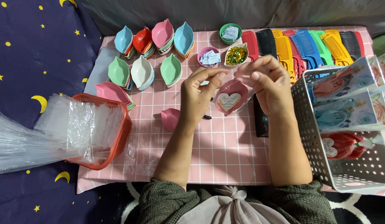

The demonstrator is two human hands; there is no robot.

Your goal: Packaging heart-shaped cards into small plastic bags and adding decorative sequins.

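My left hand (198,93) and my right hand (270,85) are raised over the pink checked table (225,153), both pinching the top of a clear plastic bag. Inside the bag hangs a pink leaf-shaped dish (231,98) with a white heart-shaped card on it. A black comb (261,120) lies flat under my right wrist. Another pink dish (171,118) rests on the table to the left of my left wrist.
Stacks of coloured leaf-shaped dishes (153,54) stand at the back left, and a row of coloured combs (304,47) at the back right. Small bowls (236,54) hold glitter and paper tags. A red basket (111,132) holds clear bags at left. A white basket (346,124) holds packed sets at right.
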